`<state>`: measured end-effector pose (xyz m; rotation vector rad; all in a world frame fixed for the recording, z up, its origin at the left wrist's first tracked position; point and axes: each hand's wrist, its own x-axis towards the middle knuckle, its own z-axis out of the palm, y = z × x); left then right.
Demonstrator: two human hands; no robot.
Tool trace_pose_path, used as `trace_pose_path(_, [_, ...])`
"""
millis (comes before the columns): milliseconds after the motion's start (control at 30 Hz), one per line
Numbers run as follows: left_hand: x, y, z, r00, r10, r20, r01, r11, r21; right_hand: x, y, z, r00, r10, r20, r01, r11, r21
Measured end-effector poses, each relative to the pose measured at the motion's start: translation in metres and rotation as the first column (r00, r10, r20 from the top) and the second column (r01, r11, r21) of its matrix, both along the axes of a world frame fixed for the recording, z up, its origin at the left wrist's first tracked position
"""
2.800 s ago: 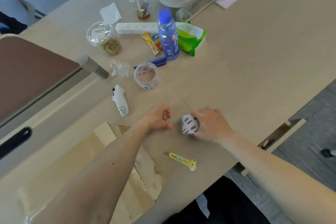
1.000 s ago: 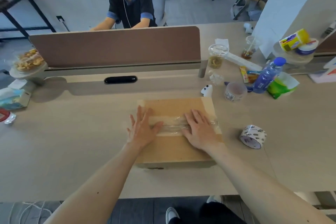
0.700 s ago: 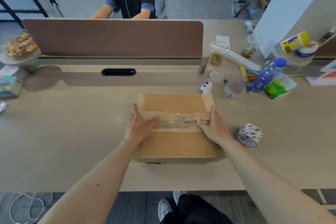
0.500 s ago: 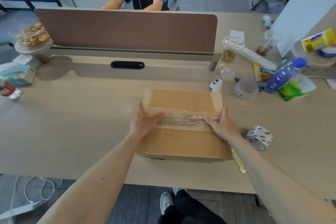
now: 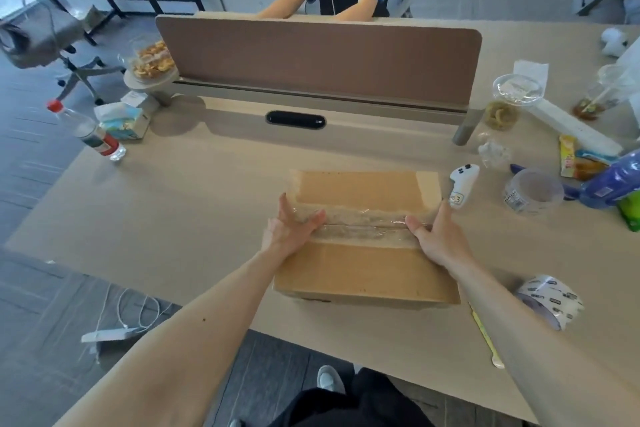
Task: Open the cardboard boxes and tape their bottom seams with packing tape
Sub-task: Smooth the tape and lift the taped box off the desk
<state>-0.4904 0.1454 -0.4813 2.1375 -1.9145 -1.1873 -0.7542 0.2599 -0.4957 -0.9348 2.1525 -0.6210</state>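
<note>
Both hands are on the cardboard box (image 5: 363, 274), which lies in the middle of the frame on the table (image 5: 173, 201), close to its near edge, taped face up. At its left end my left hand (image 5: 289, 230) has its fingers straight and flat against the end wall, with the thumb laid over the top onto the tape strip (image 5: 363, 224). It presses and does not clench. The strip runs along the seam between the two flaps, clear, wrinkled and shiny. At the right end my right hand (image 5: 438, 236) mirrors the left, fingers extended along the wall and thumb on the strip's end. In the lower right of the frame, well apart from the box, a printed tape roll (image 5: 550, 300) rests on the table, and a yellow cutter (image 5: 485, 336) lies beside my right forearm.

I judge the box light and likely empty, so it may skid on this smooth table if pushed from one side only. Pressing from both ends should steady it. The board should be stiff at the corners and end walls but springy mid-flap, so hard pressure there could buckle the seam. The film looks slick and poor for grip. To lift or turn the box I would take the end walls with flat palms, not the flaps.
</note>
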Motion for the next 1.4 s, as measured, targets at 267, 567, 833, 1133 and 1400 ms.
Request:
trace_pose_path(267, [0.106,0.003,0.026,0.956,0.285,-0.065,-0.291,0.945,-0.147,0.088,-0.075,0.024,0.964,0.266,0.017,-0.264,0.962,-0.077])
trace_pose_path(567, [0.288,0.000,0.057,0.811,0.563,-0.159,-0.582,0.752,-0.310,0.267,-0.170,0.063,0.817,0.576,-0.016,-0.566,0.796,-0.214])
trace_pose_path(833, [0.473,0.003,0.065,0.670,0.702,-0.242,-0.729,0.562,-0.390,0.470,-0.230,0.080,0.684,0.729,-0.024,-0.710,0.658,-0.253])
trace_pose_path(1133, [0.648,0.006,0.069,0.541,0.807,-0.238,-0.804,0.413,-0.427,0.664,-0.267,0.095,0.532,0.847,-0.004,-0.800,0.501,-0.328])
trace_pose_path(1400, [0.755,-0.034,0.053,0.441,0.876,-0.196,-0.850,0.338,-0.404,0.790,-0.335,0.074,0.444,0.896,0.002,-0.843,0.419,-0.338])
